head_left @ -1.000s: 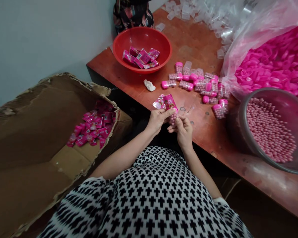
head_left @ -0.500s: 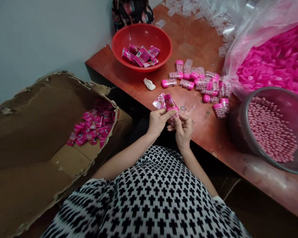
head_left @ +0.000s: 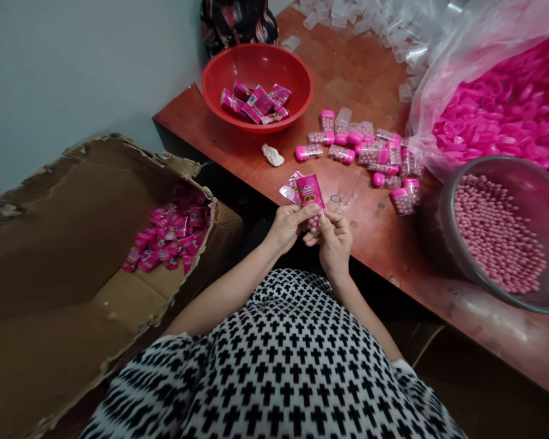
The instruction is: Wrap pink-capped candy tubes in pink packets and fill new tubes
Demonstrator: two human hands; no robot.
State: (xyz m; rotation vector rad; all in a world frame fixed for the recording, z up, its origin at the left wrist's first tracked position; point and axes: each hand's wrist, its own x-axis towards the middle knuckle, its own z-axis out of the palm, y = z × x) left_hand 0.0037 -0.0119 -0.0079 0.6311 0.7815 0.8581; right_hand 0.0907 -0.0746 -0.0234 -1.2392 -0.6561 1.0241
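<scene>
Just over the table's near edge, my hands work together on a small clear container of pink balls [head_left: 315, 223] and a pink printed wrapper [head_left: 310, 189]. The wrapper stands up above the container; whether it surrounds it I cannot tell. My left hand [head_left: 286, 228] pinches the wrapper's lower end from the left, thumb on top. From the right, my right hand [head_left: 335, 244] closes its thumb and fingers on the container, partly hiding it. Behind them lies another shiny wrapper [head_left: 291, 188] on the table. Several filled containers with pink caps [head_left: 341, 154] lie loose farther back.
A red bowl [head_left: 211, 103] holds several pink packets. A white lump [head_left: 272, 155] lies near it. At right stand a grey tub [head_left: 448, 231] of pink balls and a bag of pink caps [head_left: 507, 110]. Clear containers [head_left: 370, 15] lie behind. A cardboard box [head_left: 132, 299] with packets is at left.
The printed wrapper now stands flatter and more upright, its face showing. More of the ball-filled container shows between my fingers. Both hands keep their grip, and the whole view has shifted slightly.
</scene>
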